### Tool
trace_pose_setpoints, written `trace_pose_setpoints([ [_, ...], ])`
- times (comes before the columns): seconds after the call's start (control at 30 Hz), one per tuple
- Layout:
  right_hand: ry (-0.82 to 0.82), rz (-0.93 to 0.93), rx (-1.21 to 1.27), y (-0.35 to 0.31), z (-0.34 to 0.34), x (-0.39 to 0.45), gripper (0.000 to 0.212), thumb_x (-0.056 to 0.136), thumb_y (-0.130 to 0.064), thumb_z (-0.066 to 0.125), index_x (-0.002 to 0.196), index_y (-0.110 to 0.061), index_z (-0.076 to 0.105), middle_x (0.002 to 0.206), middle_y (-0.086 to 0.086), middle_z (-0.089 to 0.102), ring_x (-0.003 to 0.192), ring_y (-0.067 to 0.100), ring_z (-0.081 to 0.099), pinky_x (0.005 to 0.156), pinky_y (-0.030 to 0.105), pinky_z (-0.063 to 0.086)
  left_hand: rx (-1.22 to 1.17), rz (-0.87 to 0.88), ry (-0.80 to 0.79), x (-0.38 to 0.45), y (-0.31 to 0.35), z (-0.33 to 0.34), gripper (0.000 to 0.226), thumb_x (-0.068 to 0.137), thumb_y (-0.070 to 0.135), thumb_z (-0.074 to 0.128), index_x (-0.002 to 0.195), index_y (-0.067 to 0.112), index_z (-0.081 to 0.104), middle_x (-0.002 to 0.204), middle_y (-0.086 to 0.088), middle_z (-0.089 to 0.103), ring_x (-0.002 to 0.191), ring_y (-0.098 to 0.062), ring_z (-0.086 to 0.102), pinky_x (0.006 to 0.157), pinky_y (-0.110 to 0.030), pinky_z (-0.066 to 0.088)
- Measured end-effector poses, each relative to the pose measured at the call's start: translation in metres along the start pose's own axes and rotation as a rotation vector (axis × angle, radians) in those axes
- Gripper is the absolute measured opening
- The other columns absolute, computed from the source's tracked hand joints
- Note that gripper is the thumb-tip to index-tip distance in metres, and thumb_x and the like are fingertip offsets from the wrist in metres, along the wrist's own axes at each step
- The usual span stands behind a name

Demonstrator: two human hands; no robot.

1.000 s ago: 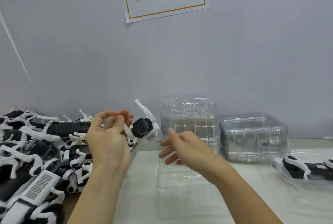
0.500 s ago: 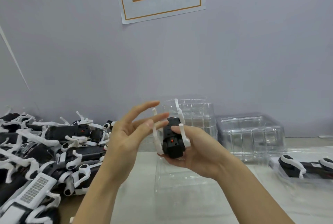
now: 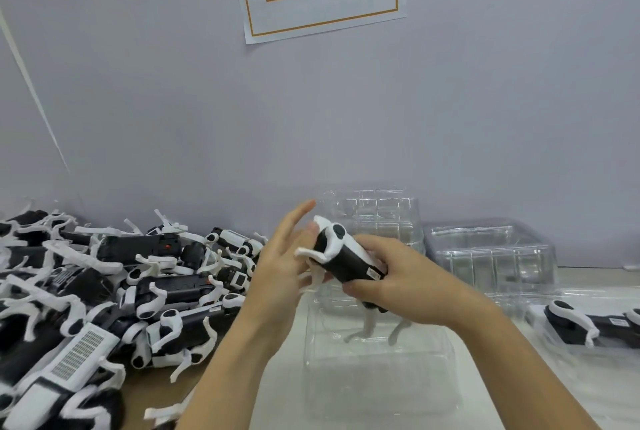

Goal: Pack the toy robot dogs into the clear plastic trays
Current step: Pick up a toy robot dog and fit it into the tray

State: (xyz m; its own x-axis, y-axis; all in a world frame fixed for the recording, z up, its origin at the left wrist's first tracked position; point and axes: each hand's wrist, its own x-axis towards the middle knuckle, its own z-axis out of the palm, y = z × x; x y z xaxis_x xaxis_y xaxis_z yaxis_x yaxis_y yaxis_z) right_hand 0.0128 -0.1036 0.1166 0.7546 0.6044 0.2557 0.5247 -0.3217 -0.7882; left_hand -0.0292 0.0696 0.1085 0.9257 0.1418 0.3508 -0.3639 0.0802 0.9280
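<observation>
Since half a second ago, I see the toy dog (image 3: 348,261) turned lengthwise in my right hand (image 3: 398,277), whose curled fingers grip it above the clear tray (image 3: 379,360) on the table (image 3: 277,391). My left hand (image 3: 280,267) is spread, fingertips touching its front leg. Loose dogs (image 3: 114,291) crowd the left; tray stacks (image 3: 491,253) stand behind.
</observation>
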Motion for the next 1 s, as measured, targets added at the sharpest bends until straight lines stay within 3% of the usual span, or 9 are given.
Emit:
trace_pose_setpoints([
  [0.13,0.048,-0.022,-0.183,0.004,-0.004,0.001,0.026,0.084,-0.014,0.071,0.097,-0.035,0.062,0.090,-0.011,0.066,0.085,0.010,0.063,0.083,0.037,0.054,0.012,0.075,-0.003,-0.002,-0.005,0.003,0.021,0.081,0.031,0.064,0.098,0.033,0.076,0.097,-0.001,0.074,0.085,-0.016,0.069,0.070,-0.025,0.056],
  [0.27,0.127,-0.098,-0.138,0.011,0.003,0.005,0.040,0.082,-0.032,0.079,0.115,-0.040,0.059,0.100,-0.017,0.067,0.091,0.004,0.064,0.082,0.028,0.054,0.009,0.137,0.059,-0.001,-0.011,0.009,0.016,0.088,0.020,0.063,0.096,0.026,0.076,0.098,-0.007,0.075,0.084,-0.022,0.072,0.070,-0.030,0.059],
  [0.37,0.232,-0.143,-0.171,0.019,0.007,0.009,0.027,0.085,-0.037,0.075,0.109,-0.037,0.062,0.094,-0.016,0.067,0.086,0.005,0.063,0.077,0.033,0.055,0.058,0.114,0.102,0.004,-0.012,0.014,0.022,0.096,0.007,0.061,0.099,0.024,0.075,0.098,-0.009,0.075,0.085,-0.023,0.073,0.074,-0.036,0.059],
  [0.47,0.337,-0.113,-0.221,0.028,0.008,0.013,0.010,0.087,-0.034,0.069,0.094,-0.034,0.062,0.086,-0.014,0.064,0.080,0.008,0.060,0.071,0.037,0.052,0.128,0.056,0.100,0.015,-0.013,0.019,0.018,0.096,0.012,0.064,0.103,0.025,0.074,0.096,0.001,0.077,0.087,-0.013,0.073,0.079,-0.032,0.058],
  [0.53,0.403,-0.065,-0.239,0.036,0.005,0.014,0.015,0.088,-0.033,0.069,0.085,-0.036,0.055,0.078,-0.015,0.061,0.072,0.009,0.055,0.064,0.033,0.045,0.182,0.035,0.175,0.020,-0.020,0.016,0.013,0.095,0.019,0.067,0.101,0.029,0.073,0.095,0.012,0.076,0.090,-0.002,0.070,0.084,-0.028,0.055],
  [0.6,0.437,-0.039,-0.198,0.043,-0.001,0.013,0.020,0.089,-0.027,0.070,0.089,-0.039,0.054,0.076,-0.018,0.061,0.070,0.006,0.054,0.062,0.031,0.041,0.204,0.025,0.303,0.019,-0.033,0.007,0.012,0.095,0.018,0.066,0.096,0.028,0.073,0.091,0.016,0.075,0.088,0.006,0.067,0.083,-0.026,0.052],
  [0.7,0.441,-0.028,-0.118,0.048,-0.007,0.011,0.031,0.090,-0.018,0.069,0.098,-0.042,0.053,0.075,-0.024,0.062,0.068,0.001,0.054,0.061,0.027,0.040,0.248,-0.038,0.389,0.011,-0.061,-0.012,0.020,0.094,0.008,0.062,0.093,0.025,0.073,0.092,0.010,0.076,0.088,0.003,0.067,0.082,-0.026,0.050],
  [0.83,0.401,-0.039,-0.087,0.050,-0.007,0.009,0.032,0.089,-0.017,0.070,0.088,-0.045,0.055,0.078,-0.027,0.063,0.070,-0.002,0.055,0.060,0.011,0.041,0.183,-0.215,0.361,0.006,-0.099,-0.024,0.027,0.091,-0.001,0.059,0.100,0.022,0.071,0.103,0.002,0.074,0.100,-0.013,0.065,0.085,-0.029,0.046],
  [1.0,0.278,-0.008,-0.122,0.053,0.004,0.011,0.022,0.086,-0.014,0.073,0.089,-0.034,0.065,0.086,-0.017,0.066,0.081,0.000,0.060,0.069,0.021,0.044,0.121,-0.300,0.271,0.008,-0.122,-0.025,0.022,0.092,0.006,0.062,0.102,0.022,0.074,0.108,0.000,0.076,0.110,-0.014,0.065,0.091,-0.029,0.048],
])
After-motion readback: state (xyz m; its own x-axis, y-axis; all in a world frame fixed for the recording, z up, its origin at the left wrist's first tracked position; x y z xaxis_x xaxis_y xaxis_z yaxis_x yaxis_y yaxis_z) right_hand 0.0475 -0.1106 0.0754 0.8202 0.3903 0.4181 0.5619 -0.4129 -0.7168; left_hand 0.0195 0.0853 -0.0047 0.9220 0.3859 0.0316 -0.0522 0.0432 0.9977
